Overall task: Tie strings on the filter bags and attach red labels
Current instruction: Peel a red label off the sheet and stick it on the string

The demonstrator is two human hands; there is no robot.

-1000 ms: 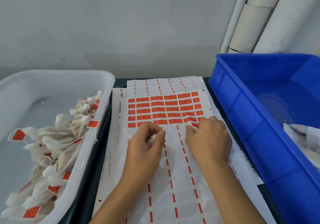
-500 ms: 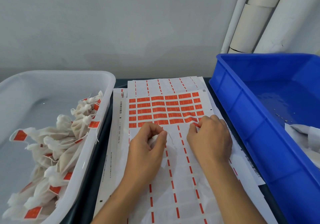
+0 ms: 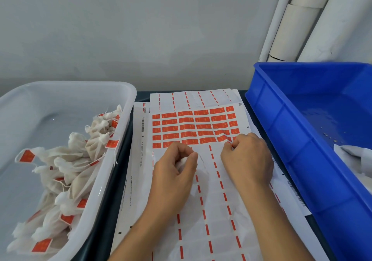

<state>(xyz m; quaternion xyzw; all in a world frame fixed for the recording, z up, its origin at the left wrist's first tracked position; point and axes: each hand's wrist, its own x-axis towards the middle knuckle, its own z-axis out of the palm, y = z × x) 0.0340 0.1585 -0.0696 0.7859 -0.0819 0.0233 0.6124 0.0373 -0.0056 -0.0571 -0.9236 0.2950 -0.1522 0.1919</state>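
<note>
My left hand [image 3: 175, 168] holds a small white filter bag [image 3: 182, 163] bunched in its curled fingers, and the bag's thin string [image 3: 203, 161] trails out to the right over the paper. My right hand [image 3: 246, 158] rests on the label sheet [image 3: 193, 128] and pinches a red label [image 3: 228, 143] at the right end of the bottom row of red labels. Both hands lie on the lower, peeled part of the sheet, where only red dashes remain.
A white tub [image 3: 128, 107] on the left holds several finished bags with red labels [image 3: 60, 180]. A blue crate [image 3: 281, 139] on the right holds white bags [image 3: 354, 156] at its far edge. More peeled sheets [image 3: 193, 97] lie behind. White tubes [image 3: 298, 19] lean against the wall.
Almost nothing has moved. My right hand's fingertips have worked slightly at the red label at the row's end, and my left hand keeps holding the bag.
</note>
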